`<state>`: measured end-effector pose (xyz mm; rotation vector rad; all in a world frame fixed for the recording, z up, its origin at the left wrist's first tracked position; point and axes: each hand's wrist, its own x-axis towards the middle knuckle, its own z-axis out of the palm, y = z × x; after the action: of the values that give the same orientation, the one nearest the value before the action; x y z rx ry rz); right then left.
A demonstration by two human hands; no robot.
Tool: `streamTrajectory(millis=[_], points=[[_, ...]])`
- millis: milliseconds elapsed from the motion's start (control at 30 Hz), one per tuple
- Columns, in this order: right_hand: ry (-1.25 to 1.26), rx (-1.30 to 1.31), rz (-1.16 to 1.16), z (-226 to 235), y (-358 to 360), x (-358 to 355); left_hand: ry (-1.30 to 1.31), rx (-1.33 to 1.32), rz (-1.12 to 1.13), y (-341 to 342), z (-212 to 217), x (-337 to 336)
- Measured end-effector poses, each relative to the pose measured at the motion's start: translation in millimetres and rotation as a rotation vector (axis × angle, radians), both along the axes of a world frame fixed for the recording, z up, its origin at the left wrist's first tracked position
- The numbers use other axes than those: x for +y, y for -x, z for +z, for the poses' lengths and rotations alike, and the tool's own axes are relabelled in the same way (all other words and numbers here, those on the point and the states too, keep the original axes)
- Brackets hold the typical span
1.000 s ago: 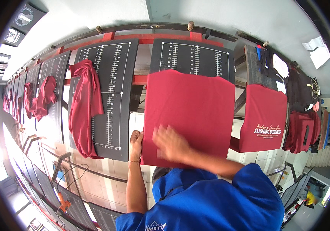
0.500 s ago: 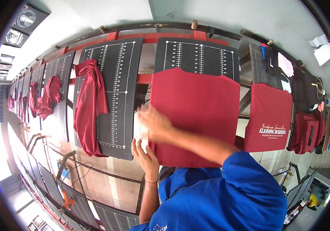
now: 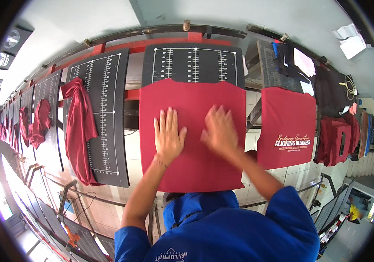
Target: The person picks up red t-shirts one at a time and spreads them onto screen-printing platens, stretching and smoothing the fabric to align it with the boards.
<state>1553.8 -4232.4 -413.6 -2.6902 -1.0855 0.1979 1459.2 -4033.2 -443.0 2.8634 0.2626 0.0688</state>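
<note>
A plain maroon T-shirt (image 3: 191,170) is spread over a black board with white ruler markings (image 3: 213,65), which shows beyond its top edge. My left hand (image 3: 169,135) lies flat on the shirt's left half, fingers together and stretched forward, thumb out to the side. On the right half is my right hand (image 3: 223,131), its fingers extended and a little blurred, the thumb pointing inward. It is over the cloth; whether it fully touches cannot be seen. Neither hand grips anything.
To the right, a second maroon shirt (image 3: 286,118) with white and gold lettering covers another board. A bunched maroon shirt (image 3: 80,126) lies on the marked board to the left. More boards with crumpled maroon cloth (image 3: 42,118) recede leftward along a red and black rail.
Both hands have come from the shirt's left edge onto its face, the right one moving rightward. The view has shifted, so boards sit further left in the picture.
</note>
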Motion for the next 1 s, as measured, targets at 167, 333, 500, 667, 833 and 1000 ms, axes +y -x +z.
streamTrajectory(millis=[167, 333, 500, 667, 833, 1000], points=[[-0.077, 0.209, 0.709, -41, 138, -92, -0.074, -0.086, 0.055, -97, -16, 1], [-0.096, -0.065, 0.252, -28, -83, -62, -0.05, 0.045, -0.166, -31, 17, -87], [-0.109, -0.236, 0.019, -41, -139, -45, 0.197, 0.04, -0.655, 104, 9, -137], [-0.015, 0.008, 0.101, -11, 37, -83, 0.078, 0.159, 0.071, 178, 11, -12], [0.086, 0.016, 0.105, -26, 201, -49, 0.212, 0.126, 0.091, 234, 0, 30], [-0.225, 0.173, 0.286, -25, 241, 108, 0.229, -0.209, 0.256, 271, 32, 128]])
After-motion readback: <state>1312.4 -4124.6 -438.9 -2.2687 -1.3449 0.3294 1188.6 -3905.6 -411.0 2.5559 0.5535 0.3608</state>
